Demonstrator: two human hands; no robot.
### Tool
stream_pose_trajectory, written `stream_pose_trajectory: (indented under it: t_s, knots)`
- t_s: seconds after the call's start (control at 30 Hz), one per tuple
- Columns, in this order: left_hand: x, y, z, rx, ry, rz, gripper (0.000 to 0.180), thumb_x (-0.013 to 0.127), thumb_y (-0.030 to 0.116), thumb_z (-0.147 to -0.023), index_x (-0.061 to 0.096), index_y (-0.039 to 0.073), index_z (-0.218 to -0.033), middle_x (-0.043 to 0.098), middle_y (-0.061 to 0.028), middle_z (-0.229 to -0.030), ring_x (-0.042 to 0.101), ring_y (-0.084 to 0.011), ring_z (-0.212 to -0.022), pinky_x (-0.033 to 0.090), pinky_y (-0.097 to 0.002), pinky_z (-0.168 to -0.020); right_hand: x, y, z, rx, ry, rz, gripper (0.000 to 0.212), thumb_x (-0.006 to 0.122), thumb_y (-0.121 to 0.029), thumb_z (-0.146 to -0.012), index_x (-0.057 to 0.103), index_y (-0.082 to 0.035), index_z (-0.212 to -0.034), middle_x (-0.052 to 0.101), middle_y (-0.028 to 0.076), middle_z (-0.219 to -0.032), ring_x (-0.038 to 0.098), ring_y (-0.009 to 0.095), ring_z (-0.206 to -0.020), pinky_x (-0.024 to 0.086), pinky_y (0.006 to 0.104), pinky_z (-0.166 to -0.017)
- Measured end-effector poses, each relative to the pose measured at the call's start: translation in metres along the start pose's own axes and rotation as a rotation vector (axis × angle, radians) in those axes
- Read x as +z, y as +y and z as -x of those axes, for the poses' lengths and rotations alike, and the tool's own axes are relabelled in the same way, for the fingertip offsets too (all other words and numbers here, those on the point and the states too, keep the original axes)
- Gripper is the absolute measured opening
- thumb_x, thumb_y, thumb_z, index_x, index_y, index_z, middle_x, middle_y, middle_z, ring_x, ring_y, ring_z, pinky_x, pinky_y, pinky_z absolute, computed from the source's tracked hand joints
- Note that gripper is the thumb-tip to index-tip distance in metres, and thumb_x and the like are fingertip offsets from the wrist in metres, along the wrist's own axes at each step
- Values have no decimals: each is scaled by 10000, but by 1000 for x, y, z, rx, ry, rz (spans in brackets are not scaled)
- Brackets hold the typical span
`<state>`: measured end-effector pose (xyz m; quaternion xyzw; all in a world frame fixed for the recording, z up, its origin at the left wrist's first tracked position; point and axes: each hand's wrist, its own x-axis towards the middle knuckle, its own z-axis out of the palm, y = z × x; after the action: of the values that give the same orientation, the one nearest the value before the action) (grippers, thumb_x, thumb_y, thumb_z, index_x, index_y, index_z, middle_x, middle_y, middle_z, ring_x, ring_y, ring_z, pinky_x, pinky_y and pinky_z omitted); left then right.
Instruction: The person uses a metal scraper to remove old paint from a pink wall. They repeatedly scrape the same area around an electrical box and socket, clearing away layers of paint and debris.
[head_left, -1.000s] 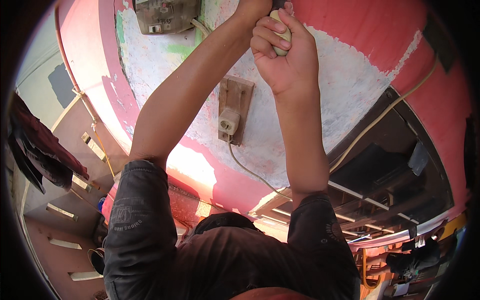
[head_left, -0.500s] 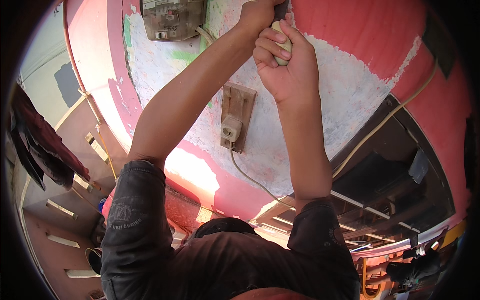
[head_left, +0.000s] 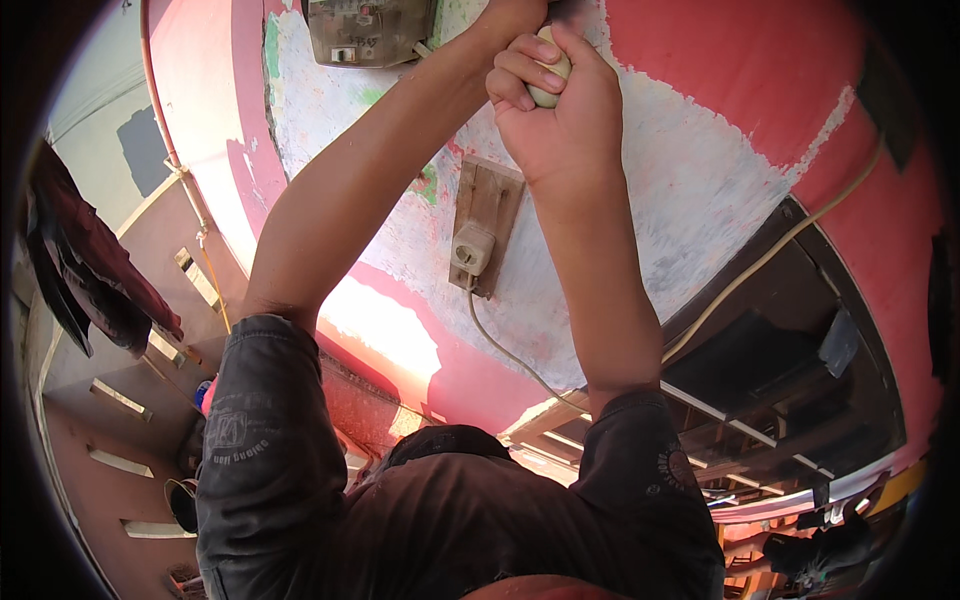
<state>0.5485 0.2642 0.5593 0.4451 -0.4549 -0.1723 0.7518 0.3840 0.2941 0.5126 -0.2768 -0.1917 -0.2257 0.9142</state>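
Observation:
My right hand is raised overhead at the wall, its fingers wrapped round the pale, rounded handle of a scraper. The dark blade is blurred and runs out at the top edge. Close beside it is my left hand, cut off by the top of the picture, so its fingers are hidden. Both arms reach up in front of a wall whose pink paint ends in a ragged border round a bare, whitish patch. Below the hands, a socket is mounted on a wooden board.
A meter box hangs on the wall at upper left. A pale cable crosses the dark window on the right. At far left are hanging dark clothes, a thin pipe and a slotted low wall.
Both hands and the scraper have shifted slightly up and left in the picture. The wall, meter box and socket sit a little further right as the view moved. My right grip remains closed.

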Motion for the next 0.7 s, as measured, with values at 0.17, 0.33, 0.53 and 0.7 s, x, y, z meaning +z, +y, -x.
stream_pose_trajectory:
  t_s: [0.17,0.33,0.53,0.7]
  knots:
    - [13,2,-20,183,183,4,273,654,278,-983,743,21,-969,718,-61,-873,639,-169,-740,515,-325,-692,-20,-28,-21,99,-126,48,206,529,-109,-1039,526,-271,-1167,474,-29,-764,363,48,-522,252,248,-496]
    - [25,2,-8,121,272,-61,334,664,326,-974,761,7,-963,730,-65,-887,648,-168,-763,513,-324,-703,-19,-36,-7,109,-98,-7,154,493,-51,-1042,528,-174,-1128,474,1,-775,369,50,-522,247,237,-493]
    - [24,9,-23,172,249,-62,338,676,293,-964,751,-37,-973,745,-110,-914,680,-194,-830,522,-329,-742,-7,-46,-23,106,-107,-8,119,497,-74,-1050,525,-156,-1132,463,-3,-784,369,46,-516,238,235,-482]
    - [23,-24,-2,180,287,-58,350,665,295,-964,748,-44,-982,748,-125,-917,677,-194,-832,518,-334,-738,-27,-40,7,130,-59,28,93,474,-52,-1056,505,-118,-1114,450,-4,-778,366,51,-521,252,242,-504]
